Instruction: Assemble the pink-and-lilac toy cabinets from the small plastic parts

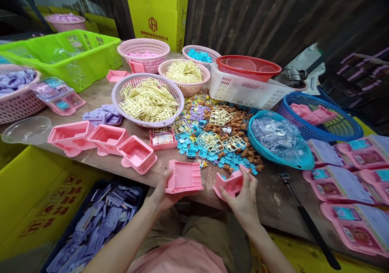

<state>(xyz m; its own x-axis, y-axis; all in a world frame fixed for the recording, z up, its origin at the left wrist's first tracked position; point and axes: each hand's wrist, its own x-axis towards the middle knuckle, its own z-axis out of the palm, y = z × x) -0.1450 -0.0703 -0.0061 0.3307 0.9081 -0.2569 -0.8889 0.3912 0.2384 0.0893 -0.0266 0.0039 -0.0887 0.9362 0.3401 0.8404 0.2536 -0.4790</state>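
My left hand grips a pink plastic tray part from below, held flat at the table's front edge. A second pink plastic part is held by my right hand, tilted, just right of the first. The two parts are a little apart. Beyond them on the table lies a loose heap of small blue, brown and yellow pieces. Three pink trays stand in a row to the left.
A pink basket of yellow frames stands behind the heap, a blue bowl of clear pieces at right. Finished pink packs lie far right. A green crate stands back left. A dark bin of lilac cards sits below left.
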